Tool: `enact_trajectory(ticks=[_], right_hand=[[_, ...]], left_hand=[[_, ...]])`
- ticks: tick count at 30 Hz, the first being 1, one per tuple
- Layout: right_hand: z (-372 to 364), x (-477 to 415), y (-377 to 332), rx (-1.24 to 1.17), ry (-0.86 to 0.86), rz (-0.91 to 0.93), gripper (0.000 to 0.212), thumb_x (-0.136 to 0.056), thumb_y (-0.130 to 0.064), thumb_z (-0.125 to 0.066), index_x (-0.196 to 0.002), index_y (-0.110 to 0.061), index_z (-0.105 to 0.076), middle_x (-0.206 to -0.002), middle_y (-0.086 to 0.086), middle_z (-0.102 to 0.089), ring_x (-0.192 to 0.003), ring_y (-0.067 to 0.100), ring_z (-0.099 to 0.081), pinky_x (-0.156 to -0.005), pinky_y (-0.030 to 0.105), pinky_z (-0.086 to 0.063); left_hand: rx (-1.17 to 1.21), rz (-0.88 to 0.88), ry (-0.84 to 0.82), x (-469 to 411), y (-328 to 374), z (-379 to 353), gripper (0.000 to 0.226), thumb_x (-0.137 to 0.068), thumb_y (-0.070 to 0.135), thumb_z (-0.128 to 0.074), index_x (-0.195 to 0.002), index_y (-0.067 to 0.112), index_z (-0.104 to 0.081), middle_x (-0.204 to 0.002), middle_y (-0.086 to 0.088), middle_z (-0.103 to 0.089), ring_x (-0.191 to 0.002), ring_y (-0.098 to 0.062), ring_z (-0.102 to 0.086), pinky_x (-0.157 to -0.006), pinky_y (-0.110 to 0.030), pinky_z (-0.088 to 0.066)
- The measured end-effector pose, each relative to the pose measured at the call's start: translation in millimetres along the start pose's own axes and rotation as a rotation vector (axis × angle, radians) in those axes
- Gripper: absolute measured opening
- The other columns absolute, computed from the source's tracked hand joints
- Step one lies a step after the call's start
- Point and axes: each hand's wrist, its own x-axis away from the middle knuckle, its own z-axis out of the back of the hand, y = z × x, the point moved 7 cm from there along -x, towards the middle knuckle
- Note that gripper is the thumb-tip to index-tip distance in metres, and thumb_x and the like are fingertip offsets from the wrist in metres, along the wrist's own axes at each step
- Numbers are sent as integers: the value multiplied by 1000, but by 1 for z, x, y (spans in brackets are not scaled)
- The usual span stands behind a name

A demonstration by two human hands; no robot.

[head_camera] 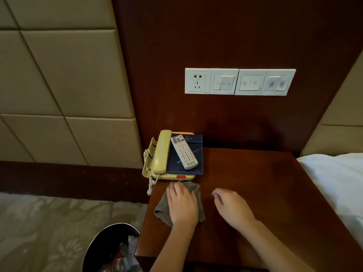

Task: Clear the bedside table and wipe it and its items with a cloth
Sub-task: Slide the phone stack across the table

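We see the left hand [182, 205] pressed flat, palm down, on a crumpled grey cloth [177, 205] near the front-left part of the dark reddish wooden counter [255, 193]; its grip is spread wide over the fabric rather than closed round it. The right hand [232, 208] hovers just beside it to the right, fingers loosely curled, its grip holding nothing. At the counter's back-left corner sits a cream corded telephone [159, 156], with a dark blue folder [186, 165] on its base and a white remote control [184, 152] lying on the folder. A black waste bin [102, 244] stands on the floor off the counter's left edge; white bedding [334, 185] lies along the right edge.
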Motion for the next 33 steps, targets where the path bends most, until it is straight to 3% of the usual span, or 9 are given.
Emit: enact_trajectory(ticks=[3, 6, 10, 12, 14, 17, 21, 26, 33], right_hand=[[5, -20, 10, -30, 76, -27, 29, -101, -24, -41, -123, -23, -59, -117, -8, -63, -102, 5, -59, -83, 19, -48], [3, -40, 12, -99, 123, -72, 28, -100, -22, -43, -123, -20, -59, -116, -5, -64, -100, 8, -60, -82, 19, -48], [3, -69, 10, -443, 249, -221, 30, -101, -20, -42, -126, -12, -56, -117, 3, -62, -95, 13, -57, -78, 23, -42], [-6, -86, 13, -692, 250, -370, 29, -101, -27, -41, -121, -12, -56, -116, 8, -62, -95, 18, -57, -82, 31, -46], [-22, -102, 12, -937, 172, -505, 29, -100, -39, -40, -112, -17, -53, -115, 10, -61, -103, 26, -58, -94, 44, -49], [-46, -128, 11, -1162, 59, -579, 43, -94, -57, -37, -108, -19, -51, -117, 6, -62, -107, 27, -59, -96, 51, -48], [-54, -150, 15, -1228, 12, -608, 64, -86, -68, -35, -129, -23, -52, -124, 6, -62, -110, 28, -59, -98, 51, -46], [-47, -158, 6, -1358, -56, -660, 51, -99, -52, -35, -128, -13, -51, -122, 11, -61, -100, 27, -58, -87, 44, -48], [-58, -174, -3, -1378, -124, -669, 81, -73, -76, -48, -134, -23, -48, -124, 10, -61, -110, 32, -59, -99, 52, -44]], left_hand=[[4, -109, 12, 0, 18, -8, 57, -68, 40, -80, -108, 1, -69, -103, -14, -69, -98, -28, -67, -87, -38, -54], [83, -226, -95, 9, 28, -3, 57, -92, 40, -52, -136, 5, -48, -136, -12, -51, -129, -25, -47, -110, -35, -32], [335, -306, 131, -5, 2, 57, 41, -97, 20, -46, -138, 17, -46, -139, 2, -45, -126, -11, -43, -105, -24, -33], [390, -216, 401, -18, -33, 100, 35, -92, 12, -50, -127, 17, -56, -126, 1, -53, -116, -13, -50, -96, -30, -39], [503, 109, 535, -44, -85, 119, 33, -94, 17, -51, -127, 11, -54, -127, -5, -51, -117, -20, -48, -95, -36, -38], [822, 666, 207, -88, -154, 83, 53, -97, 37, -46, -139, 5, -38, -140, -14, -42, -128, -31, -41, -107, -46, -34], [1144, 707, -240, -103, -152, 35, 54, -98, 48, -41, -130, 5, -49, -122, -9, -55, -122, -30, -46, -99, -44, -35], [1025, 536, -157, -124, -142, 29, 36, -100, 27, -45, -109, -2, -65, -81, -11, -63, -78, -23, -56, -75, -33, -40], [958, 486, -91, -129, -139, 29, 31, -102, 18, -42, -115, -1, -63, -105, -16, -66, -104, -30, -60, -95, -40, -45]])
